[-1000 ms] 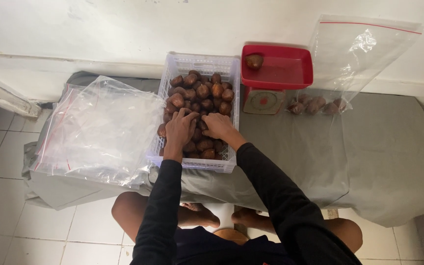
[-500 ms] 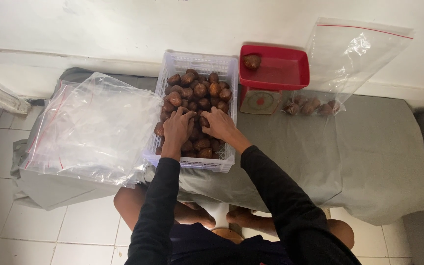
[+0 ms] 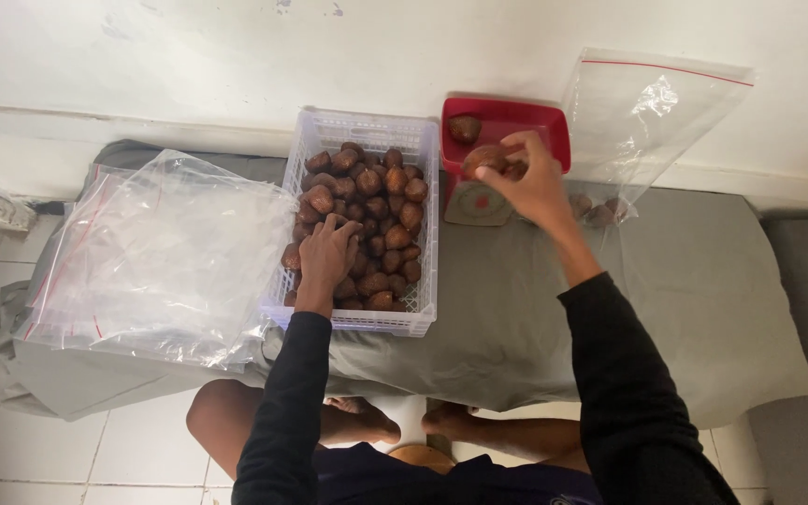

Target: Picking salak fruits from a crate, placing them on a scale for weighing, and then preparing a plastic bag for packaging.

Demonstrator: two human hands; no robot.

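A white slotted plastic basket (image 3: 363, 125) holds several brown scaly fruits (image 3: 381, 196). My left hand (image 3: 324, 257) rests on the fruits in the basket's near left part, fingers curled among them. My right hand (image 3: 527, 182) is raised over the red tray (image 3: 542, 122) of a small kitchen scale (image 3: 463, 203), shut on a brown fruit (image 3: 483, 158). One fruit (image 3: 464, 128) lies in the tray's far left corner.
A pile of clear zip bags (image 3: 156, 257) lies left of the basket on the grey cloth-covered table (image 3: 685, 290). An open clear bag (image 3: 642, 122) with a few fruits in it leans against the white wall at right. Tiled floor surrounds the table.
My right hand has left the basket with a fruit and moved right and up over the red scale tray. My left hand stays in the basket.
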